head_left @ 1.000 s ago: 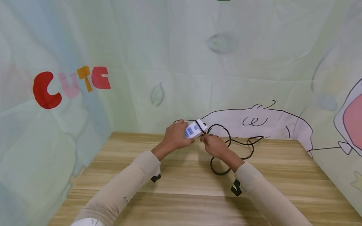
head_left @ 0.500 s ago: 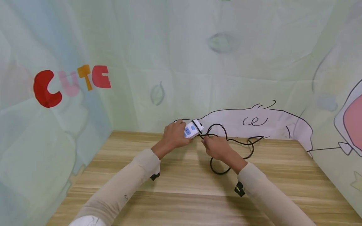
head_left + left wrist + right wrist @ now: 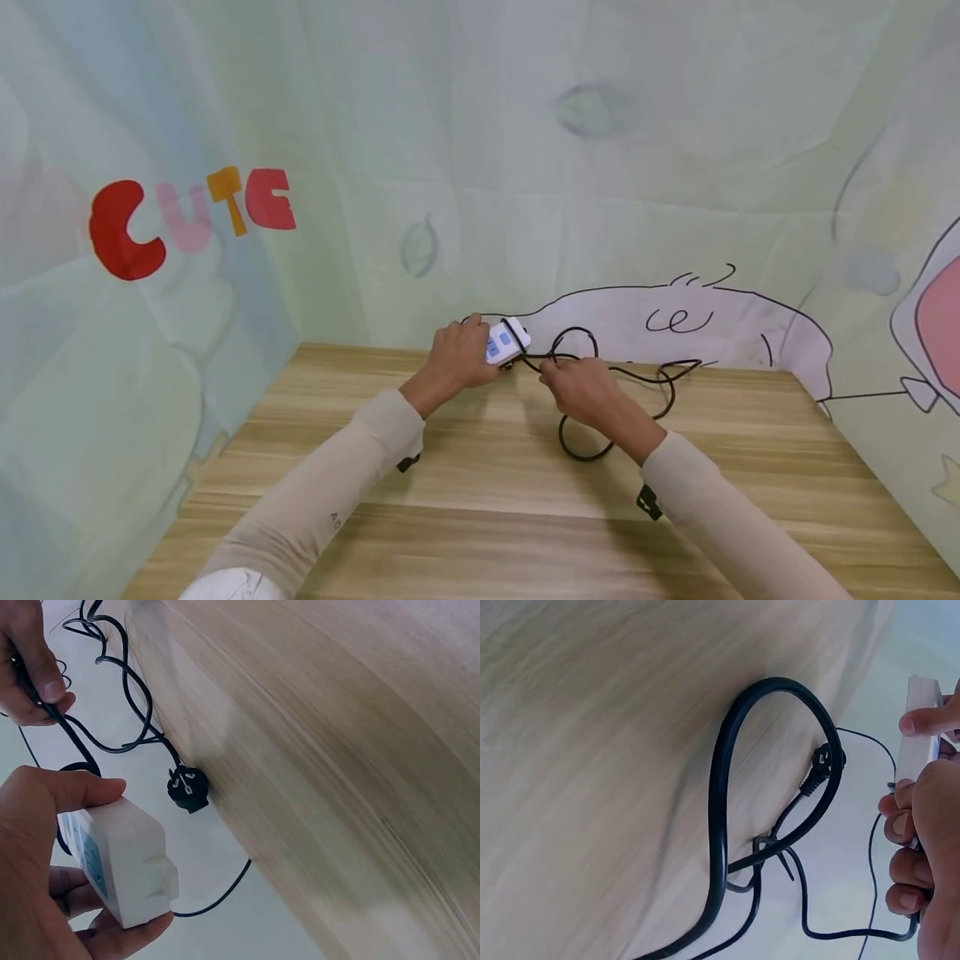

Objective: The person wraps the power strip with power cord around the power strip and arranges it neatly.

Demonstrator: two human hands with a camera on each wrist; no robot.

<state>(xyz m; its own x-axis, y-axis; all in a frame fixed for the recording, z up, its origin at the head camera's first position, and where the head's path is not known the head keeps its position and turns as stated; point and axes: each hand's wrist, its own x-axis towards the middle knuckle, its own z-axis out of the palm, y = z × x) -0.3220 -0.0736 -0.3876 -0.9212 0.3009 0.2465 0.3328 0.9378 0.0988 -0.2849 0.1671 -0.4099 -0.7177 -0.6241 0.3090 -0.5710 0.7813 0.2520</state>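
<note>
A white power strip (image 3: 517, 332) with blue socket faces sits in my left hand (image 3: 457, 354), tilted above the back of the table. In the left wrist view, the thumb and fingers grip the strip's sides. Black cable (image 3: 587, 458) crosses the strip's far end and runs over to my right hand (image 3: 581, 387), which holds it in curled fingers. The rest of the cable lies in loose loops around and beyond the right hand. Its black plug (image 3: 187, 789), pins showing, is near the table's back edge, and the right wrist view has a large cable loop in front of the plug.
The wood-grain table (image 3: 480, 517) meets a pale printed cloth wall (image 3: 360, 275) at its back edge. Similar cloth stands on the left and right sides. Black wrist cameras hang under both sleeves.
The left hand has shifted slightly left with the power strip. The right hand has moved a little right and down, and more cable now spans the wider gap between the hands.
</note>
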